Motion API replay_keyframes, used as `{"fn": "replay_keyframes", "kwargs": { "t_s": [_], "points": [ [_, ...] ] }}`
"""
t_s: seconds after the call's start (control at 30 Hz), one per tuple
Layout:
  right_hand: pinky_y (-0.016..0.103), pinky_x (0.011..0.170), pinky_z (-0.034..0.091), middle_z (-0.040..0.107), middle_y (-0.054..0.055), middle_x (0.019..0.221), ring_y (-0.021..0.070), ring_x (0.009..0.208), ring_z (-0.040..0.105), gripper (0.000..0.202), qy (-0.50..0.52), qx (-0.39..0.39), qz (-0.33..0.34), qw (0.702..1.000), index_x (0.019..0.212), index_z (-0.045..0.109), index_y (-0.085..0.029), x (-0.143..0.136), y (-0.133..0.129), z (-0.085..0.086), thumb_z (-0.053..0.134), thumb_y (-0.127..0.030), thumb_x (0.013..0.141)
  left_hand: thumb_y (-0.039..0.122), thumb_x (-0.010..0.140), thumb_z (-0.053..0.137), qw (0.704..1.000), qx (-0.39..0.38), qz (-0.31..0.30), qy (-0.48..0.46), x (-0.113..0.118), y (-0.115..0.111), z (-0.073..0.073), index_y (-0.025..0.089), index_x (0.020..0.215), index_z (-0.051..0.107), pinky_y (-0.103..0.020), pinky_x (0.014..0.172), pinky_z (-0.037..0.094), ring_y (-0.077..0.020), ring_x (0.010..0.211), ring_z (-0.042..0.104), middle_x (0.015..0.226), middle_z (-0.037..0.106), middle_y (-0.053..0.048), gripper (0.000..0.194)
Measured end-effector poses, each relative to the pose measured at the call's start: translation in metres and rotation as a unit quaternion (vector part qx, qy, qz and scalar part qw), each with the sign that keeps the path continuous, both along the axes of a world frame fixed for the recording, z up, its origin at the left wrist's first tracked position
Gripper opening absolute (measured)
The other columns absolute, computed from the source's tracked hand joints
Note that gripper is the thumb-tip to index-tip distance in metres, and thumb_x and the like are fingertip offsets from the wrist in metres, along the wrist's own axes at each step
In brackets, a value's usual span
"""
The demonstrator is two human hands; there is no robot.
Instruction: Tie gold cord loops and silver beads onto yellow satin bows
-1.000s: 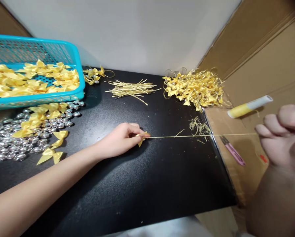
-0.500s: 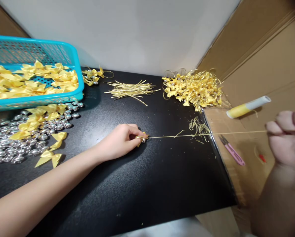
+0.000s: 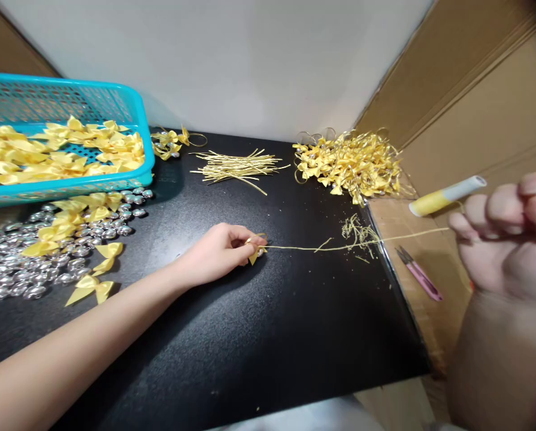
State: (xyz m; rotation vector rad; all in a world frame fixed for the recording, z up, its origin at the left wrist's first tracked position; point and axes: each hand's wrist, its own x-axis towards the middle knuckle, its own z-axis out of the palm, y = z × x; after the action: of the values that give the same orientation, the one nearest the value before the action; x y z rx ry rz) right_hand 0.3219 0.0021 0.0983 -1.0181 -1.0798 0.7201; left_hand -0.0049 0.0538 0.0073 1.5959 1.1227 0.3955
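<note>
My left hand (image 3: 234, 251) pinches a small yellow bow (image 3: 253, 256) with a silvery bead above the black table (image 3: 268, 335). From its fingertips a thin gold thread (image 3: 303, 248) runs right, slightly slack, to my right hand (image 3: 505, 230). That hand is a closed fist around the thread, beyond the table's right edge. Pink-handled snips (image 3: 423, 278) lie left of the fist, below the thread. A yellow and white tube (image 3: 447, 196) rests above them. Thread clippings (image 3: 357, 230) lie scattered near the table's right edge.
At the left, a blue basket (image 3: 147, 137) holds yellow bows, with silver beads (image 3: 34, 291) and loose bows (image 3: 90, 288) in front. Gold strips (image 3: 241, 167) lie at the back middle. A heap of bows with gold loops (image 3: 353, 161) sits at the back right, beside cardboard (image 3: 483, 114).
My right hand has come left, nearer the table, and the thread has slackened from its taut line. My left hand stays nearly in place, still pinching the bow.
</note>
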Motion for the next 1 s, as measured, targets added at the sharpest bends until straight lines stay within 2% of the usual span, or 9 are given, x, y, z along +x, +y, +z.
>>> {"fn": "replay_keyframes", "kwargs": {
  "t_s": [0.1,0.2,0.3,0.43,0.63,0.8,0.93,1.0],
  "points": [
    [0.028,0.04,0.016,0.034,-0.007,0.045,0.0087,0.039,0.027,0.017,-0.009,0.022,0.068,0.997,0.068,0.06,-0.021,-0.002,0.002,0.0,0.076,-0.016,0.063,0.034,0.08,0.06,0.999,-0.04,0.018,-0.024,0.001,0.004,0.001,0.016,0.084,0.076,-0.021,0.049,0.04,-0.0121,0.05,0.054,0.056,0.061,0.0,0.025],
    [0.028,0.04,0.018,0.035,-0.007,0.045,0.0087,0.039,0.029,0.017,0.01,0.014,0.083,0.996,0.071,0.063,-0.022,0.001,0.004,0.001,0.077,-0.015,0.064,0.033,0.079,0.059,0.998,-0.053,0.021,-0.028,0.001,0.01,0.001,0.016,0.088,0.076,-0.02,0.05,0.041,-0.0115,0.049,0.054,0.057,0.061,0.0,0.026],
    [0.027,0.039,0.015,0.034,-0.007,0.044,0.0081,0.038,0.027,0.018,0.017,0.015,0.072,0.997,0.068,0.062,-0.021,0.004,0.006,0.001,0.078,-0.015,0.061,0.036,0.079,0.059,1.0,-0.028,0.014,0.001,-0.002,0.017,0.001,0.015,0.091,0.076,-0.021,0.05,0.041,-0.0121,0.049,0.054,0.054,0.06,0.0,0.029],
    [0.027,0.04,0.012,0.032,-0.007,0.044,0.0081,0.038,0.021,0.018,0.007,0.023,0.043,0.999,0.069,0.063,-0.022,0.007,0.009,0.0,0.076,-0.015,0.059,0.037,0.075,0.062,0.998,0.021,0.021,0.046,-0.008,0.026,-0.002,0.016,0.084,0.077,-0.022,0.049,0.041,-0.0136,0.05,0.054,0.054,0.062,-0.001,0.027],
    [0.028,0.043,0.011,0.029,-0.006,0.046,0.0078,0.04,0.02,0.015,-0.012,0.025,0.024,0.999,0.067,0.059,-0.02,0.014,0.01,-0.012,0.07,-0.011,0.061,0.033,0.07,0.064,0.997,0.038,0.024,0.057,-0.012,0.031,-0.004,0.017,0.079,0.077,-0.023,0.047,0.041,-0.0153,0.05,0.057,0.058,0.067,-0.003,0.022],
    [0.028,0.046,0.023,0.04,-0.004,0.047,0.0105,0.044,0.033,0.018,0.009,0.038,0.042,0.998,0.069,0.063,-0.021,0.006,0.015,-0.019,0.08,-0.022,0.063,0.036,0.078,0.061,0.996,0.07,0.03,0.044,-0.01,0.03,-0.002,0.017,0.09,0.071,-0.024,0.053,0.045,-0.0142,0.056,0.061,0.073,0.07,-0.003,0.025],
    [0.031,0.053,0.038,0.05,-0.001,0.058,0.0128,0.055,0.046,0.025,0.037,0.037,0.054,0.997,0.07,0.067,-0.022,-0.011,0.017,-0.009,0.088,-0.026,0.058,0.047,0.08,0.064,0.984,0.119,0.082,0.103,-0.018,0.03,0.003,0.017,0.091,0.064,-0.027,0.057,0.045,-0.0155,0.06,0.062,0.081,0.069,-0.003,0.032],
    [0.031,0.056,0.042,0.051,-0.001,0.064,0.0127,0.061,0.05,0.025,0.041,0.029,0.073,0.996,0.071,0.068,-0.023,-0.019,0.017,0.0,0.09,-0.026,0.057,0.047,0.079,0.066,0.963,0.191,0.126,0.143,-0.022,0.026,0.008,0.016,0.094,0.061,-0.029,0.058,0.044,-0.0153,0.059,0.058,0.085,0.067,-0.005,0.035]
  ]
}}
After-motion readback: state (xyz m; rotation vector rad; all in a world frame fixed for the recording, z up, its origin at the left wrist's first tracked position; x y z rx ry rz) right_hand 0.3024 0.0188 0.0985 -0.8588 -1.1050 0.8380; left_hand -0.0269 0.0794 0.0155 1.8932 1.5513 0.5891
